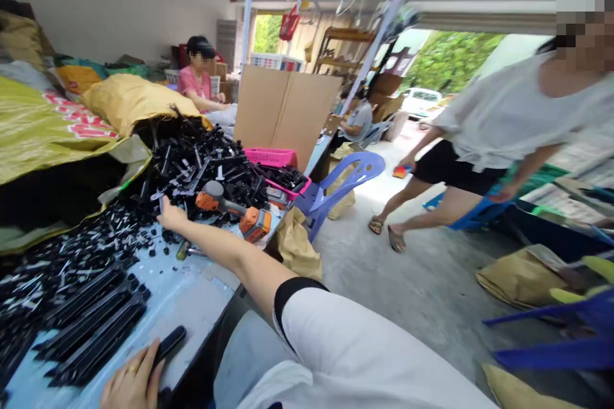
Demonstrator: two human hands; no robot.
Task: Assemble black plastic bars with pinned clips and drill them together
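Observation:
My left hand (132, 378), low in the view, is closed on a long black plastic part (171, 342) with a rounded end. Stretched far forward, my right hand (173, 216) reaches the near edge of a big heap of black plastic parts (206, 153). Its fingers are pinched together at a small piece that is too blurred to name. Just right of that hand lies an orange and grey cordless power tool (230, 208). Beside my left hand, several long black parts (96, 326) lie in a neat stack on the light blue table (165, 294).
Small black and metal pieces (71, 262) spread across the table's left. A yellow sack (62, 134) lies behind them. A pink basket (271, 156) and cardboard sheet (288, 112) stand beyond. A blue chair (336, 185) is near the table; a person (508, 108) walks at right.

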